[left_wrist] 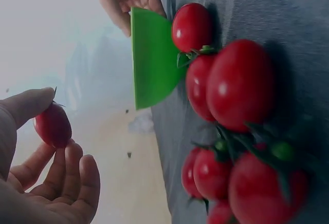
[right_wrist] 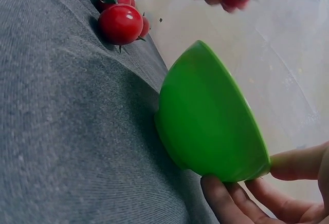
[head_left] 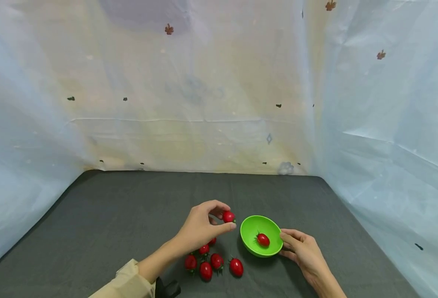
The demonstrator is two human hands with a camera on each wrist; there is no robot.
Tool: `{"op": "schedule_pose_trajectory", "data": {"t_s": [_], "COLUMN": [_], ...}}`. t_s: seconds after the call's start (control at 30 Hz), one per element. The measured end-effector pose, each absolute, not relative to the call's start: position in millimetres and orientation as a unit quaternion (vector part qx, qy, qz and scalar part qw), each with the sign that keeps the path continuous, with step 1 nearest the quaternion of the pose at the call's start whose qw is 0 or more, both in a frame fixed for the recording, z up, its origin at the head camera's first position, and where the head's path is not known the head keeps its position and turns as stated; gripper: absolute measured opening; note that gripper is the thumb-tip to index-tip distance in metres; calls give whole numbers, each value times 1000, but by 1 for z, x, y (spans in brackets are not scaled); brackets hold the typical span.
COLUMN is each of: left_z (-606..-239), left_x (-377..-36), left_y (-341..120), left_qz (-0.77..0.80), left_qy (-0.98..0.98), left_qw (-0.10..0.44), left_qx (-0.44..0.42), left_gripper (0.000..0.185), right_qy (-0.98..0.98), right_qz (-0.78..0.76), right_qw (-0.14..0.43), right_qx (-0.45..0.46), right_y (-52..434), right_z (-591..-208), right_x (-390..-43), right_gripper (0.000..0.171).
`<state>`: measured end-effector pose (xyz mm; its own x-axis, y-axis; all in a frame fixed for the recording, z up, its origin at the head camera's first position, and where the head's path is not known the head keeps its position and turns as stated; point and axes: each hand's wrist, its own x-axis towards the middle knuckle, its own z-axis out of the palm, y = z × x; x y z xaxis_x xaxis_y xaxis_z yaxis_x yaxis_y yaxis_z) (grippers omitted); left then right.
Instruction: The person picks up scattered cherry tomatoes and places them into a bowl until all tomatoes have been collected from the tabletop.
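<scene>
Between thumb and fingers my left hand (head_left: 206, 225) pinches a red cherry tomato (head_left: 228, 216), held in the air just left of a green bowl (head_left: 248, 236). In the left wrist view that tomato (left_wrist: 53, 125) shows a small green stem by the thumb. My right hand (head_left: 303, 252) grips the bowl's right side, thumb at the rim and fingers under the outer wall, as the right wrist view of the bowl (right_wrist: 205, 116) shows. One tomato (head_left: 263, 240) lies inside the bowl. Several more tomatoes (head_left: 205, 271) are grouped on the cloth below my left forearm.
A single tomato (head_left: 236, 267) lies apart from the group, close to the bowl's near left side. Dark grey cloth (head_left: 137, 215) covers the table. Pale patterned sheeting (head_left: 204, 91) hangs behind it and along both sides.
</scene>
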<state>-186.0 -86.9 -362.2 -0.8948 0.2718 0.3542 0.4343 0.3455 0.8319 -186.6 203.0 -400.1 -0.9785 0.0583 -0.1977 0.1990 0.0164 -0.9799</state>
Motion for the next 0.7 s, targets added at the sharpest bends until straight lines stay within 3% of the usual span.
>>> {"op": "schedule_pose_trajectory", "data": {"t_s": [0.37, 0.7], "left_z": [-368, -370], "left_x": [-209, -216], "left_y": [-46, -33], "left_qz": [-496, -452], "left_qy": [-823, -843], "left_qw": [41, 45], "left_qx": [-273, -287], "left_gripper": [34, 35], "right_qy": [706, 708], "right_qz": [-702, -700], "right_qw": [49, 45], "right_qx": [81, 76], "right_y": [200, 200], "right_z": [-398, -399], "right_x": [-190, -191], "right_gripper": [35, 32]}}
